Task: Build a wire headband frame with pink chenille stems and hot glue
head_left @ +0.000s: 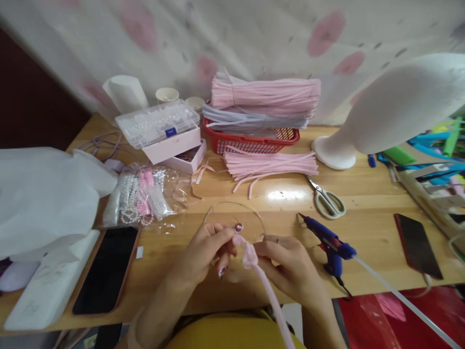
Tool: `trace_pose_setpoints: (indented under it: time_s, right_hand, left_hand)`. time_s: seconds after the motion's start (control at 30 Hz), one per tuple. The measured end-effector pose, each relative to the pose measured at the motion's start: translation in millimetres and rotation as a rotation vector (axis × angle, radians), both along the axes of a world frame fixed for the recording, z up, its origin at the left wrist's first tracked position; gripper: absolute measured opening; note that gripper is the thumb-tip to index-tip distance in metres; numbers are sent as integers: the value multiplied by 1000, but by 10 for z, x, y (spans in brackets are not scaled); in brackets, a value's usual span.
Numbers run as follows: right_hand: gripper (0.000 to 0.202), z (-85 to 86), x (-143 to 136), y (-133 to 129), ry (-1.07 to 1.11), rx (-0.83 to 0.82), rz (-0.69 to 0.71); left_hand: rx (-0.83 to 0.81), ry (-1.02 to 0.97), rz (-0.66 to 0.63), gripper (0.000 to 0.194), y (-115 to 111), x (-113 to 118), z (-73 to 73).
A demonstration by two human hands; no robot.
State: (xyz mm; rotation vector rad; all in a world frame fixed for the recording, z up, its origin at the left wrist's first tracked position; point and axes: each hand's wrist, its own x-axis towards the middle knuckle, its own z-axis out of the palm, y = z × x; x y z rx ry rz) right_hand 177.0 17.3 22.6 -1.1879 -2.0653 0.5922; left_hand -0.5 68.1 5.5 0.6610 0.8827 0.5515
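Near the table's front edge, my left hand (214, 247) pinches the upper end of a twisted pink fuzzy strip (250, 256). My right hand (283, 259) is closed at the right side of the strip's knotted part, with its fingertips partly hidden. The strip's long tail hangs down to the right, over the yellow clothing. Behind both hands a thin wire hoop (236, 203) arcs above the wood, its ends reaching down to the fingers. A blue glue gun (329, 240) with a long clear stick lies to the right of my right hand.
Scissors (329, 202) lie behind the glue gun. Pink strips (271, 164) lie before a red basket (250, 144). Bagged beads (145, 194), a bead box (158, 123) and a black phone (106, 269) are left. A white foam head (403, 106) and second phone (417, 245) are right.
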Motion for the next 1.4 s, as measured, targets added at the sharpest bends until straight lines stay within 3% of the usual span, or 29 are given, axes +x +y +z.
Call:
trace_pose_setpoints:
  time_s: [0.13, 0.3, 0.47, 0.6, 0.73, 0.93, 1.03, 1.13, 1.2, 1.23, 1.33, 1.4]
  right_hand:
    - [20, 82, -16, 5, -104, 145, -106]
    - [22, 285, 19, 95, -315, 281, -8]
    - [30, 440, -44, 70, -370, 291, -32]
    - [32, 454, -87, 42, -368, 324, -56]
    - [31, 391, -65, 22, -223, 322, -72]
    - [37, 273, -107, -80, 193, -21, -169]
    - [44, 170, -136, -68, 435, -106, -148]
    - [50, 42, -45, -57, 529, -175, -163]
    - [58, -34, 94, -118, 473, -156, -264]
    - [61, -70, 176, -179, 412, -122, -377]
    - [50, -201, 421, -452, 10, -99, -849]
    - [47, -318, 581, -647, -233, -132, -1171]
  left_hand:
    - [141, 83, -124, 45, 18, 24, 175]
    - [349, 242, -328, 46, 39, -3, 423]
    - [544, 469, -406, 48, 17, -15, 588]
    - [614, 484, -440, 45, 19, 10, 678]
    - [606, 475, -411, 43, 21, 43, 731]
    - [541, 362, -401, 41, -6, 27, 713]
    - [479, 319, -413, 42, 10, 29, 663]
    - [431, 298, -400, 44, 89, 53, 589]
    - [392, 249, -307, 45, 174, 70, 526]
    - [354, 203, -233, 45, 222, 77, 493]
    - [137, 6, -8, 42, 358, 80, 407]
    - [7, -111, 59, 37, 421, 66, 368]
